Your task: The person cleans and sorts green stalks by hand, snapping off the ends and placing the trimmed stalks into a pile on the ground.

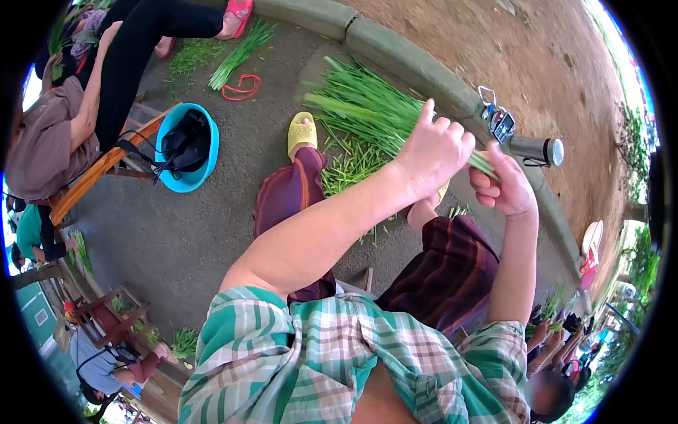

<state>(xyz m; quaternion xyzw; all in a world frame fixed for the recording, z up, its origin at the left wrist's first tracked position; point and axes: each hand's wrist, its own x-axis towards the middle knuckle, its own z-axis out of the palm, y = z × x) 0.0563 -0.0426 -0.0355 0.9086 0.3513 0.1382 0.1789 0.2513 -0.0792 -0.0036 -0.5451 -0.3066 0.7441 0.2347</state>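
Observation:
My left hand is closed around a thin bunch of green stalks, its thumb sticking out. The fingers of my right hand are curled on the pale ends of the same bunch, just right of my left hand. Behind my left hand lies a large heap of long green stalks on the pavement, partly covered by the hand. Short cut pieces of stalk are scattered below the heap, between my feet. Where the held bunch's leafy end lies against the heap, I cannot tell.
A blue basin with dark items stands at the left, beside a wooden bench and a seated person. A red band lies near a smaller bunch. A metal flask is by the curb. Other people sit farther off.

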